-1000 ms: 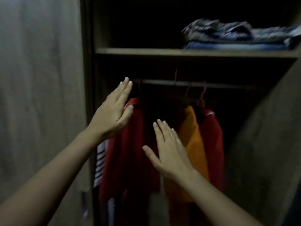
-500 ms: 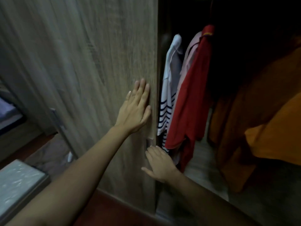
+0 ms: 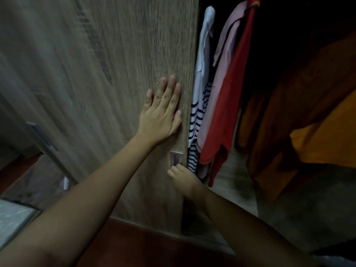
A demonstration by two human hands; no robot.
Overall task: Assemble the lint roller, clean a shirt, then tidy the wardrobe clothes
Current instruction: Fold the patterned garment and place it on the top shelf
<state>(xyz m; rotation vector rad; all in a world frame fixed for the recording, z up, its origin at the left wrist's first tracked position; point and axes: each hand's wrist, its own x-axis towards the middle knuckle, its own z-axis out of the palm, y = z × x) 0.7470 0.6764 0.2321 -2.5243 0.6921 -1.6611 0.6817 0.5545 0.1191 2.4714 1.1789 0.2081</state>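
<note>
Left hand [image 3: 162, 112] lay flat, fingers straight, palm pressed on the tall grey-brown wood-grain wardrobe door [image 3: 115, 74], just left of its vertical free edge. Right hand [image 3: 185, 178] sat lower, fingertips at the base of the small upright recessed metal pull [image 3: 176, 158]; could not tell whether it gripped. White navy-striped shirt [image 3: 199, 97], pink top [image 3: 221, 74] and red shirt [image 3: 233, 89] hung immediately right of that edge, nearer the right hand; judged any door slide would run rightward across them.

Two bare arms and hands, seen from above.
The left hand [image 3: 161, 114] and left forearm [image 3: 96, 189] are uncovered to the picture's edge, as are the right hand [image 3: 185, 180] and right forearm [image 3: 240, 224]. The fingers [image 3: 169, 93] are slim, with short, rounded fingernails [image 3: 178, 86] showing a pale sheen.
</note>
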